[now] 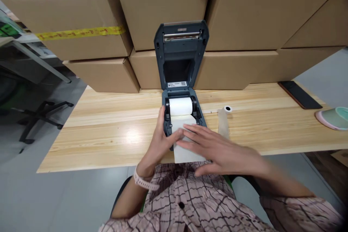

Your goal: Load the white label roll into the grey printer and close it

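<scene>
A dark grey label printer [178, 52] stands on the table with its lid raised. Inside it sits a white paper roll [180, 106], and its paper strip [187, 154] hangs out over the front toward my lap. My left hand [161, 136] is at the printer's left side, fingers along the casing and thumb on the strip, thumb and fingers apart. Over the strip's right part lies my right hand [212, 148], slightly blurred, its fingers spread and nothing gripped in them.
Cardboard boxes [239, 69] are stacked along the back of the wooden table [116, 134]. To the printer's right lies a small roll [227, 109] with its strip unrolled. A dark phone [300, 95] and a green-and-pink container [333, 119] are farther right. A person's head shows behind the boxes.
</scene>
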### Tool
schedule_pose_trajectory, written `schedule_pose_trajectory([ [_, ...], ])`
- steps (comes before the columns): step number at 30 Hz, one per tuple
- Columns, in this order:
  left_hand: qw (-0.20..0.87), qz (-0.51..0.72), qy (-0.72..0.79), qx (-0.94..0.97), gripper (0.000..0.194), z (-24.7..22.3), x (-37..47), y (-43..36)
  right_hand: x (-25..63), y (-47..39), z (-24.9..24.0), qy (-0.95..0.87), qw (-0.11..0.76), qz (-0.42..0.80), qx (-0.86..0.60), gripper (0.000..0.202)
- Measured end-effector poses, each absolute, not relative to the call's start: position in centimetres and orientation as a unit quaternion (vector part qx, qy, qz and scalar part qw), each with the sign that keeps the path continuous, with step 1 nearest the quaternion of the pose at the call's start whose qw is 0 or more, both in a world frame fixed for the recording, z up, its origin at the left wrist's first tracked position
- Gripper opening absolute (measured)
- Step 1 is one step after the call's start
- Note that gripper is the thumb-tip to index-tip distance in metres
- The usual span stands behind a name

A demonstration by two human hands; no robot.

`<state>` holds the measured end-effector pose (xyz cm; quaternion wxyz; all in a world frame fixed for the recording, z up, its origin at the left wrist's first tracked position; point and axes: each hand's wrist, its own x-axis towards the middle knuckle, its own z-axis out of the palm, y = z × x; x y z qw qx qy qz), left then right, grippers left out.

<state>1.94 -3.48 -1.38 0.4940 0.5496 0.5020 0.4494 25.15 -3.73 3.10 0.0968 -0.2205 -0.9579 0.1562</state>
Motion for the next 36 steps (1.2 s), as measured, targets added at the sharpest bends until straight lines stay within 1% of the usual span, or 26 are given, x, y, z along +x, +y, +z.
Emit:
schedule_pose_trajectory([
  [1,0.512,0.447,0.501,0.535,0.105,-1.5,2.2,-4.6,26.0,-3.0,4.2,-0.95,0.127,0.194,-0.21,0.069],
  [2,0.527,0.448,0.501,0.52,0.107,-1.7,2.4,-5.6,26.7,-1.9,5.3,-0.935,0.179,0.215,-0.217,0.057],
  [3,0.536,0.45,0.504,0.506,0.109,-2.0,2.5,-6.3,27.2,-0.5,6.5,-0.912,0.255,0.212,-0.24,0.049],
  [4,0.539,0.453,0.507,0.497,0.111,-2.4,2.6,-6.9,27.5,1.1,7.5,-0.879,0.345,0.184,-0.274,0.044],
  [6,0.533,0.46,0.514,0.49,0.111,-3.2,2.6,-7.4,27.1,5.3,9.3,-0.795,0.503,0.111,-0.321,0.045],
  [7,0.527,0.462,0.516,0.492,0.111,-3.6,2.6,-7.5,26.6,7.7,10.1,-0.765,0.543,0.119,-0.327,0.051],
  [8,0.521,0.464,0.516,0.497,0.112,-3.9,2.6,-7.5,25.8,10.1,10.9,-0.742,0.558,0.149,-0.341,0.058],
  [9,0.515,0.465,0.516,0.502,0.112,-4.1,2.5,-7.4,25.0,12.4,11.7,-0.722,0.563,0.183,-0.359,0.064],
  [11,0.502,0.47,0.515,0.512,0.112,-4.5,2.5,-7.4,23.2,15.9,13.0,-0.713,0.531,0.252,-0.382,0.075],
  [12,0.496,0.473,0.514,0.515,0.113,-4.6,2.5,-7.3,22.5,16.9,13.5,-0.717,0.517,0.261,-0.388,0.089],
  [14,0.489,0.48,0.513,0.518,0.114,-4.8,2.5,-7.4,21.6,17.0,14.1,-0.733,0.497,0.237,-0.399,0.109],
  [15,0.488,0.481,0.511,0.519,0.114,-4.8,2.5,-7.4,21.5,16.2,14.1,-0.741,0.495,0.205,-0.404,0.113],
  [16,0.485,0.483,0.509,0.522,0.114,-4.8,2.5,-7.5,21.6,14.8,13.8,-0.751,0.493,0.168,-0.406,0.109],
  [17,0.482,0.483,0.508,0.526,0.113,-4.8,2.5,-7.6,22.0,13.0,13.3,-0.763,0.491,0.134,-0.399,0.101],
  [20,0.468,0.483,0.506,0.54,0.113,-5.0,2.5,-8.0,23.6,6.8,10.5,-0.802,0.498,0.075,-0.322,0.065],
  [22,0.467,0.491,0.5,0.539,0.113,-5.3,2.4,-8.2,24.6,2.9,7.6,-0.823,0.49,0.072,-0.277,0.054],
  [25,0.489,0.525,0.47,0.514,0.11,-6.1,2.0,-8.4,25.3,-1.6,3.0,-0.86,0.421,0.046,-0.285,0.04],
  [28,0.512,0.534,0.472,0.479,0.101,-6.1,1.7,-7.9,25.0,-4.2,-0.3,-0.867,0.371,0.044,-0.328,0.04],
  [30,0.511,0.535,0.487,0.464,0.1,-5.3,1.8,-7.2,24.4,-5.1,-1.3,-0.853,0.375,0.055,-0.358,0.042],
  [36,0.534,0.534,0.494,0.431,0.125,-2.8,3.2,-5.6,22.8,-6.2,-0.9,-0.811,0.417,0.081,-0.402,0.039],
])
